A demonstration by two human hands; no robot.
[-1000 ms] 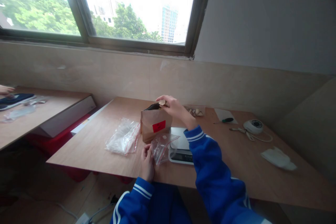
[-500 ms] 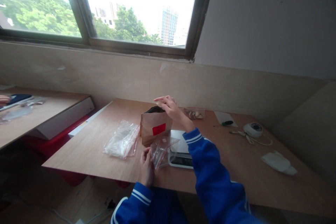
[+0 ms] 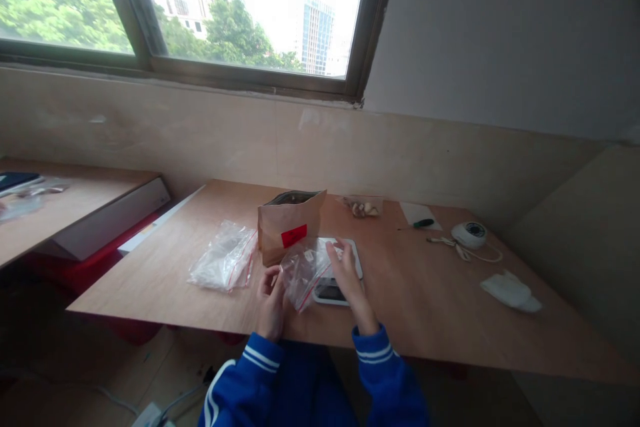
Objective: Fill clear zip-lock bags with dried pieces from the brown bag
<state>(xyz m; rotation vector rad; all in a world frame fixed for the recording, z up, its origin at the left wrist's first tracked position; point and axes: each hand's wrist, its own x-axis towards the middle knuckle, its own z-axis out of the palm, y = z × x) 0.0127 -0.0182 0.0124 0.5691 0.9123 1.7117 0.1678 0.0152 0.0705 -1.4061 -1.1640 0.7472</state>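
My left hand (image 3: pixel 271 300) pinches the edge of a clear zip bag (image 3: pixel 300 280) with a red seal line, in front of the paper bag. The zip bag leans over part of a white digital scale (image 3: pixel 356 255). By its mouth, above the scale, is my right hand (image 3: pixel 346 270), fingers curled and blurred; whatever lies in them cannot be made out. A brown paper bag (image 3: pixel 273 230) with a red label (image 3: pixel 294 236) stands upright behind, its top open and its contents dark. Left of it lies a stack of clear zip bags (image 3: pixel 220 259).
At the back are a clear bag of light brown pieces (image 3: pixel 364 207) and a green-handled screwdriver (image 3: pixel 424 223) on white paper. Farther right sit a white dome camera (image 3: pixel 469 235) with its cable and a crumpled white cloth-like item (image 3: pixel 511 291). Another table (image 3: pixel 75 213) stands left.
My right hand has come down from above the paper bag's opening to the zip bag's mouth over the scale. My left hand still holds the zip bag. The view has shifted slightly.
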